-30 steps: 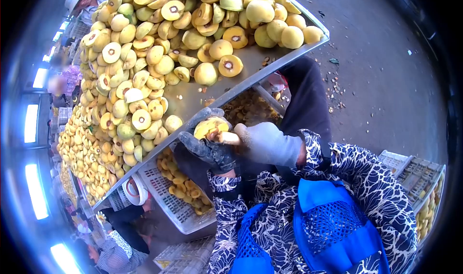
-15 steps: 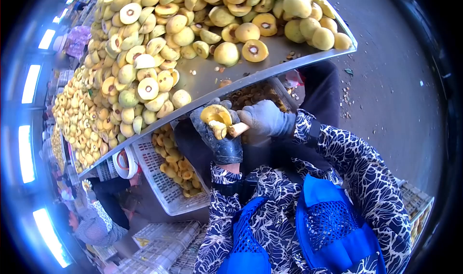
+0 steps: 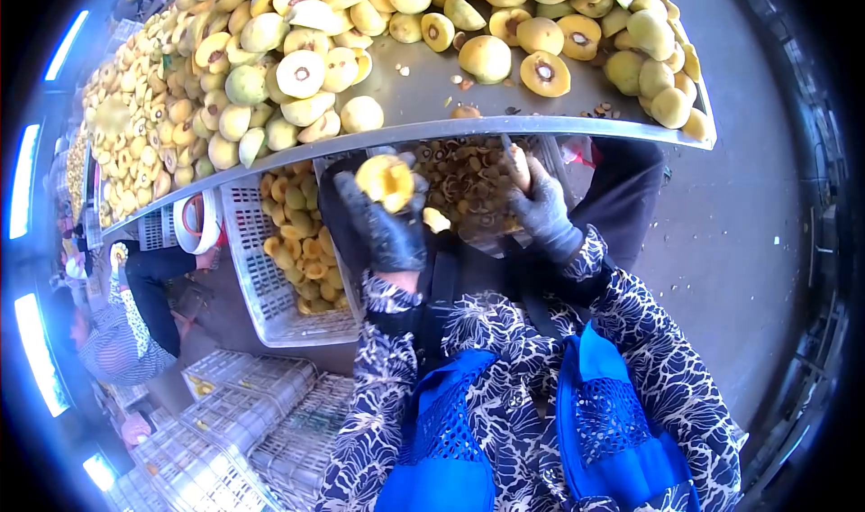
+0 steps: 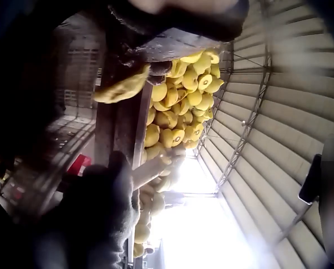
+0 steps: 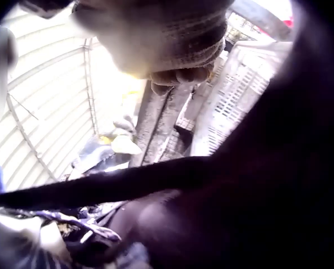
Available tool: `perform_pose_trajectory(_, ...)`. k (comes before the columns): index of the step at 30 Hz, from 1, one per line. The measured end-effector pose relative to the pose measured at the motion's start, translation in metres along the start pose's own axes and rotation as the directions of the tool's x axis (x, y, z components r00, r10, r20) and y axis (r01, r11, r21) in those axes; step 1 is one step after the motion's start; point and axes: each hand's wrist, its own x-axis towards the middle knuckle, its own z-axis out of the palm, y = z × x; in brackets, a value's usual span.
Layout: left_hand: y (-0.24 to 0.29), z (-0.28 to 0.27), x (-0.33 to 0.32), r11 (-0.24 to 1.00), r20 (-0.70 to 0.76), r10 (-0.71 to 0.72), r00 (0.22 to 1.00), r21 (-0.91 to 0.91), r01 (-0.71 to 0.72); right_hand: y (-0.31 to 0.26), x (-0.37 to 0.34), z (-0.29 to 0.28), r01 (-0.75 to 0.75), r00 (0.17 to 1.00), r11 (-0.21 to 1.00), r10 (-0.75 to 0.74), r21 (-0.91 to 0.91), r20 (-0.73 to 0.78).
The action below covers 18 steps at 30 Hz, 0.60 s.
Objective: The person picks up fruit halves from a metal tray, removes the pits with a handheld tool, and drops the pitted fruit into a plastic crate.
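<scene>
In the head view my gloved left hand (image 3: 389,233) holds a yellow peach half (image 3: 386,182), its hollowed cut face upward. A small piece of peach flesh (image 3: 436,220) shows just right of that hand, over the dark lap. My gloved right hand (image 3: 546,214) grips a wooden-handled tool (image 3: 518,168) with a thin metal end pointing up toward the table edge, apart from the peach. The left wrist view shows a strip of yellow flesh (image 4: 122,87) below the left hand and the wooden handle (image 4: 150,171) in the right hand.
A metal table (image 3: 419,97) bears a large heap of halved peaches (image 3: 261,34). Beneath its edge lies a container of dark scraps (image 3: 468,183). A white crate (image 3: 252,260) with peach halves stands at left, stacked crates (image 3: 225,413) lower left, and another person (image 3: 122,332) sits beyond.
The right hand has drawn the tool away from the peach, to the right, and its metal end now points up. The head view has turned, shifting the table to the right.
</scene>
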Motion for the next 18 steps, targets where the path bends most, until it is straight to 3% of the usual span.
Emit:
perform_pose_trajectory(2, 0.010, -0.038, 0.014, 0.996, 0.041, 0.047, 0.998, 0.074, -0.050, 0.025, -0.008, -0.009, -0.061, 0.998, 0.997, 0.060, -0.039, -0.025)
perform_pose_trajectory(3, 0.019, -0.056, 0.018, 0.997, 0.037, 0.057, 0.998, 0.056, -0.060, 0.033, -0.009, -0.014, -0.007, 0.999, 0.990, 0.001, -0.141, -0.040)
perform_pose_trajectory(4, 0.027, -0.072, 0.021, 0.997, 0.035, 0.068, 0.997, 0.039, -0.070, 0.032, -0.007, -0.017, -0.142, 0.989, 0.982, 0.145, -0.127, 0.018)
perform_pose_trajectory(6, 0.033, -0.098, 0.019, 0.982, -0.042, 0.138, 0.990, 0.137, -0.131, 0.026, 0.001, -0.020, -0.256, 0.955, 0.947, 0.279, -0.192, 0.102)
perform_pose_trajectory(9, 0.040, -0.133, 0.012, 0.984, -0.070, 0.130, 0.989, 0.132, -0.120, 0.041, 0.013, -0.011, -0.033, 0.984, 0.923, 0.096, -0.383, 0.147)
perform_pose_trajectory(10, 0.042, -0.133, 0.004, 0.994, -0.115, 0.100, 0.988, 0.064, -0.093, 0.045, 0.020, -0.008, 0.012, 0.961, 0.894, 0.113, -0.447, 0.253)
perform_pose_trajectory(12, 0.036, -0.143, -0.008, 0.977, -0.024, 0.186, 0.982, 0.112, -0.182, 0.054, 0.038, 0.001, 0.118, 0.877, 0.831, 0.169, -0.543, 0.450)
perform_pose_trajectory(13, 0.033, -0.142, -0.013, 0.949, -0.046, 0.224, 0.973, 0.239, -0.208, 0.074, 0.041, 0.012, 0.189, 0.860, 0.838, 0.109, -0.511, 0.498)
perform_pose_trajectory(16, 0.024, -0.147, -0.017, 0.937, -0.027, 0.149, 0.989, 0.322, -0.132, 0.080, 0.061, 0.051, 0.190, 0.663, 0.776, 0.350, -0.601, 0.662)
perform_pose_trajectory(18, 0.026, -0.138, -0.021, 0.943, -0.123, 0.108, 0.987, 0.328, -0.063, 0.107, 0.055, 0.079, 0.203, 0.608, 0.782, 0.371, -0.589, 0.702)
